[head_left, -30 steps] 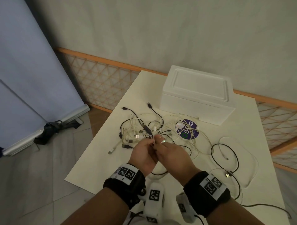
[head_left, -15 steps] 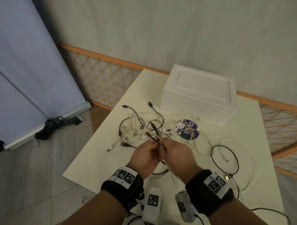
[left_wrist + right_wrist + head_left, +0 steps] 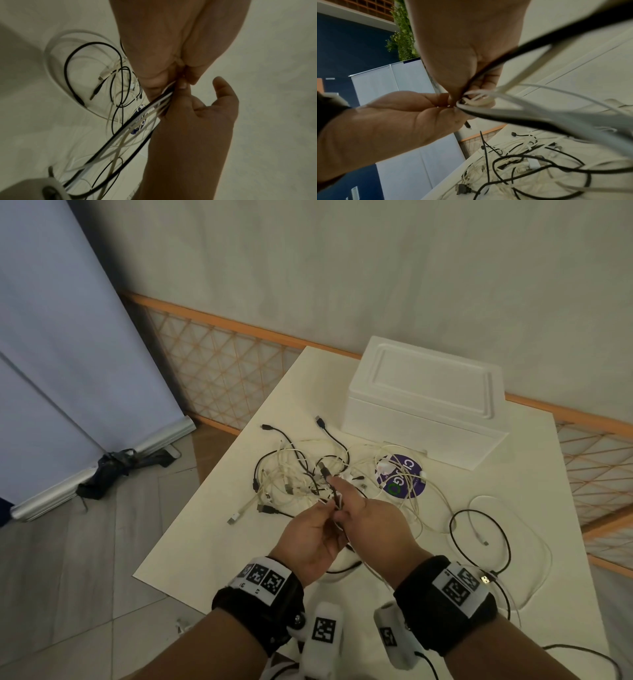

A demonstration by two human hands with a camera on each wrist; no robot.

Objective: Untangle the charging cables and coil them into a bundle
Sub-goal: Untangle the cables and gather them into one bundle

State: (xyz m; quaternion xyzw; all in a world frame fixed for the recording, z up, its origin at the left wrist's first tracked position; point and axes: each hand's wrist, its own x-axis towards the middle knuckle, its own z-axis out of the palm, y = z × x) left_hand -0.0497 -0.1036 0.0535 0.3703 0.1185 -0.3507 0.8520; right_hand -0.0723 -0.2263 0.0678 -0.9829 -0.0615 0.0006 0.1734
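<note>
- Both forearms reach forward, black bands on the wrists, the hands meeting knuckle to knuckle.
- The left hand (image 3: 313,537) has its fingers curled, pinching thin strands.
- The right hand (image 3: 371,525) pinches the same strands, its forefinger stretched forward.

Your head view dim and evenly lit with soft shadows, edges bowed by the wide lens, wrist views murky, near cables (image 3: 539,119) smeared by blur.

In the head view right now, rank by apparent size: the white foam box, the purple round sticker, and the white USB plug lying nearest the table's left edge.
1. White foam box, by far the largest.
2. Purple round sticker, partly covered by cables.
3. White USB plug, smallest.
All lie at similar depth on the table, so the order is safe.
</note>
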